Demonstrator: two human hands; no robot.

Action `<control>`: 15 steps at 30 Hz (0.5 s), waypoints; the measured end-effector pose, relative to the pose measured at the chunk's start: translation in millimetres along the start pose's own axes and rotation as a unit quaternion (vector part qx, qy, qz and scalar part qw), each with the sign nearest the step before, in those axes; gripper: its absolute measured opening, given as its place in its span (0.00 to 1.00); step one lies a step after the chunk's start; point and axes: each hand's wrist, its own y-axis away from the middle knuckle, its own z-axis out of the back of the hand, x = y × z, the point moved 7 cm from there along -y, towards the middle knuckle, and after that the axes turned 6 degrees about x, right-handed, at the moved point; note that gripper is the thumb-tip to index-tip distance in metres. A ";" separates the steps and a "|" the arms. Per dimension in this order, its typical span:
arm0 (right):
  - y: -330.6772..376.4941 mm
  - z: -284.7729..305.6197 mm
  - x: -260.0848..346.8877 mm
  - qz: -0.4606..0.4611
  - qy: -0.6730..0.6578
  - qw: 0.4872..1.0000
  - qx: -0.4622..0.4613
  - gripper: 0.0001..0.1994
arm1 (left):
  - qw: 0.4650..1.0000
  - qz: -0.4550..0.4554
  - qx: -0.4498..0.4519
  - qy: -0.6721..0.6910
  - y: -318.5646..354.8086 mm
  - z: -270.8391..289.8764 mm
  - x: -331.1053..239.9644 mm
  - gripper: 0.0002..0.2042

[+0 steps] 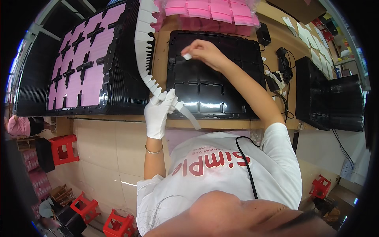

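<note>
My left hand [158, 116], in a white glove, grips the lower part of a long white notched strip [143, 51]. The strip runs up along the stack on the left, and its narrow tail hangs below the glove. My bare right hand [205, 54] pinches a small white piece [187, 57] between thumb and fingertips. It is over the upper part of a black plastic tray [237, 96] with moulded ridges. Whether the piece touches the tray, I cannot tell.
A tall stack of black trays [130, 79] with pink sheets [92, 51] stands at the left. Pink packs [213, 10] lie behind the tray. Cables and a black device [282, 55] are on the right, beside black bins [335, 98]. Red stools [65, 150] stand on the floor.
</note>
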 end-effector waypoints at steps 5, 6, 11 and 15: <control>87.7 -51.9 -9.8 -0.093 -0.288 0.952 0.035 0.10 | 0.999 -0.029 -0.006 0.015 6.7 -2.9 -3.8 0.08; 101.8 -65.6 -10.2 -0.118 -0.237 0.964 0.032 0.11 | 0.999 -0.032 -0.003 0.015 9.7 -4.8 -4.6 0.08; 133.5 -108.4 -8.0 -0.075 0.055 0.992 -0.084 0.08 | 0.998 -0.060 -0.003 0.007 21.3 -11.5 -5.7 0.08; 145.4 -126.7 35.4 0.191 0.272 0.936 -0.113 0.03 | 0.998 -0.058 -0.023 -0.003 30.9 -9.4 -5.9 0.09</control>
